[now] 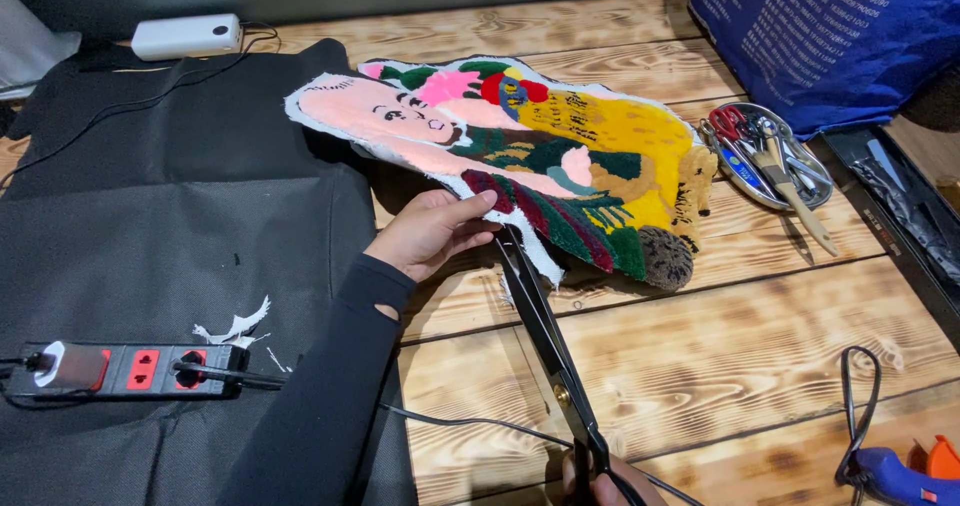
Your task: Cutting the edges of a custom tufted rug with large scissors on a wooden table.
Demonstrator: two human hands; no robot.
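On the wooden table [700,346], the left hand [432,231] pinches the tufted rug's [560,156] white edge, fingers closed on it, while the right hand [600,486], barely visible, grips black scissors [545,341] just beneath the rug.

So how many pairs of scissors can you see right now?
2: large black scissors in the right hand, cutting the tufted rug's edge; red-handled scissors in the metal tray. More may be hidden there.

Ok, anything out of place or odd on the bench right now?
Only small things: white fabric scraps lie on the black cloth beside the power strip. The tufted rug piece has a ragged white edge where the scissors are cutting. Nothing spilled.
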